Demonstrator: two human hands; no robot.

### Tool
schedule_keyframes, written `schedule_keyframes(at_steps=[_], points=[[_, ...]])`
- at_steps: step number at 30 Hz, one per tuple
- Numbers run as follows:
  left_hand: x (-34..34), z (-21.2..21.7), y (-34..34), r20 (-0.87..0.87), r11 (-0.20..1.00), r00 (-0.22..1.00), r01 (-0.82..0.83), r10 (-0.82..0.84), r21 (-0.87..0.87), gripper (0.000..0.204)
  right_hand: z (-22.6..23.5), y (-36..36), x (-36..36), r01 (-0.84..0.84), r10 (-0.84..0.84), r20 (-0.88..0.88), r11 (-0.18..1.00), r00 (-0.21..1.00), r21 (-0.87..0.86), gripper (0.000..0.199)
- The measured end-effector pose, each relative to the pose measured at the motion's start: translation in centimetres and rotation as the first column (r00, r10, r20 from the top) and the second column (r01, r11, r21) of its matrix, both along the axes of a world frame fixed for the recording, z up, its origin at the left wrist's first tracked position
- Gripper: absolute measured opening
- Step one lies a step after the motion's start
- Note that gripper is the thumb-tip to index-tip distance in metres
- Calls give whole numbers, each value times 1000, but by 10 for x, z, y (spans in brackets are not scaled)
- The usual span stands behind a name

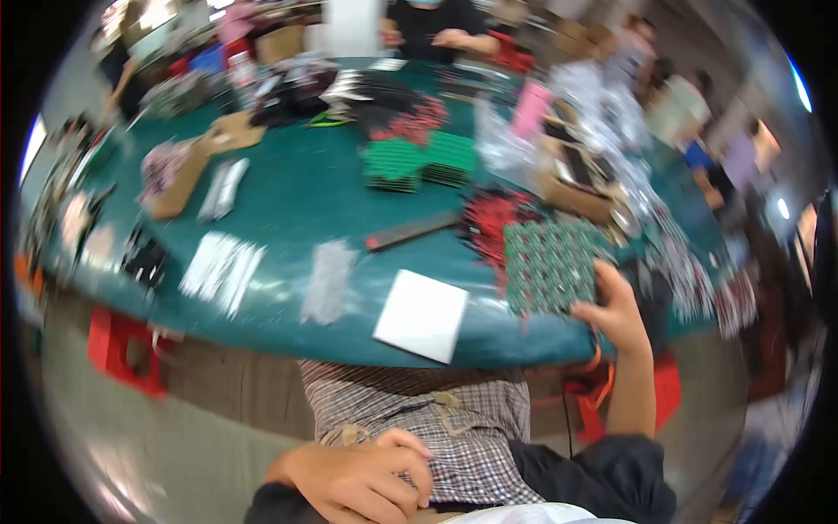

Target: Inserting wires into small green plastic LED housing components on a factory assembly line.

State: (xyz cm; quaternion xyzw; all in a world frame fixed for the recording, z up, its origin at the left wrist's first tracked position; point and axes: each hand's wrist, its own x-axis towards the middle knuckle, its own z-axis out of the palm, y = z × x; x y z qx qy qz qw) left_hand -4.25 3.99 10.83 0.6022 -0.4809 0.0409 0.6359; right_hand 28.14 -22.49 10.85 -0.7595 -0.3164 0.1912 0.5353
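My right hand (pixel 618 307) grips the right edge of a green circuit board panel (pixel 552 266), thumb on the near side. The panel is tilted up above the table's near right part and bears rows of small parts. Just behind it lies a tangle of red and black wires (pixel 496 214), partly hidden by the panel. My left hand (pixel 371 479) rests in my lap over a checked apron (pixel 467 463), its fingers curled. Its palm is hidden, so I cannot see what it holds, if anything. A white square pad (pixel 422 314) lies at the table's near edge.
On the green table (pixel 288 210) stand two stacks of green boards (pixel 393 164). A dark bar with a red end (pixel 412 230), bundles of white strips (pixel 223 272), a pale strip bundle (pixel 330 281) and cardboard boxes (pixel 179 179) lie around. A person (pixel 436 31) sits across.
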Motion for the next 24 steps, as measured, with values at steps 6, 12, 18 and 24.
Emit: schedule_keyframes(at_steps=[6, 12, 18, 24], points=[[29, -1, -28, -105, 984, 994, -28, 9, -177, 29, 8, -47, 17, 253, -240, -79, 917, 968, 309, 53], [49, -7, -31, -106, 981, 991, -63, 83, 186, 25, -1, -106, 60, 588, -617, -84, 688, 783, 425, 31], [32, -10, -39, -359, 986, 919, -154, 165, 60, 22, 36, -189, 207, 741, -824, 221, 567, 523, 360, 54], [63, -6, -43, -253, 992, 959, 130, -127, -6, 26, 60, -180, 263, 876, -887, 322, 416, 331, 245, 80]])
